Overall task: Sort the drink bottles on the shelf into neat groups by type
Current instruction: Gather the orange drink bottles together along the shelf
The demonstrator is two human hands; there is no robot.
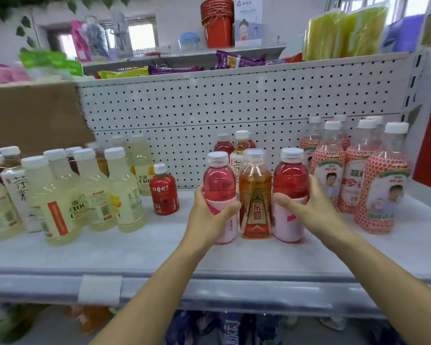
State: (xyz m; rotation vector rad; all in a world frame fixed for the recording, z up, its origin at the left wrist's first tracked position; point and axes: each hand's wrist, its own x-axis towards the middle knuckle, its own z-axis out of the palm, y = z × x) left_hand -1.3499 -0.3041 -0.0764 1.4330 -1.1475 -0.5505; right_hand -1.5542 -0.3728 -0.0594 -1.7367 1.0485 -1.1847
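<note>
My left hand (210,215) grips a pink-red drink bottle (219,180) standing on the white shelf (159,250). My right hand (306,207) grips a second pink-red bottle (290,178). Between them stands an amber bottle with a red and gold label (255,192). Behind these are a white-labelled tea bottle (239,155) and another red bottle (223,145). A group of pale yellow bottles (84,192) fills the left side. A small red bottle (164,192) stands alone. Several strawberry-patterned bottles (373,175) are grouped at the right.
A perforated white back panel (234,108) rises behind the bottles. A cardboard box (32,113) sits at the back left. Snack packets (174,69) and red buckets (216,21) occupy higher shelves. A price-tag holder (99,290) is clipped to the shelf's front edge.
</note>
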